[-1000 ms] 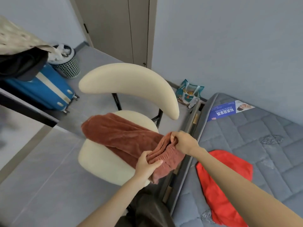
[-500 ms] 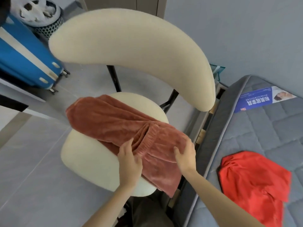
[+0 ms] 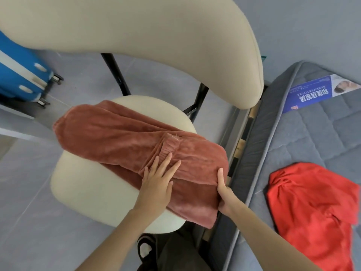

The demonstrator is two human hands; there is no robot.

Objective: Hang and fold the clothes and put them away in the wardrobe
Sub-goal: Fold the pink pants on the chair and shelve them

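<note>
The cream padded chair (image 3: 136, 26) with a curved backrest filled most of the view, close beside the grey quilted mattress (image 3: 312, 143). The rust-brown fleece garment (image 3: 117, 137) lay folded across the chair seat. A crumpled red garment (image 3: 312, 208) lay on the mattress, and a blue hard-shell suitcase (image 3: 17, 75) stood behind at left. The left grip (image 3: 156, 184) pressed flat on the fleece, fingers spread. The right grip (image 3: 224, 194) clamped its right end, thumb on top. A second before, both had pinched its bunched waistband.
</note>
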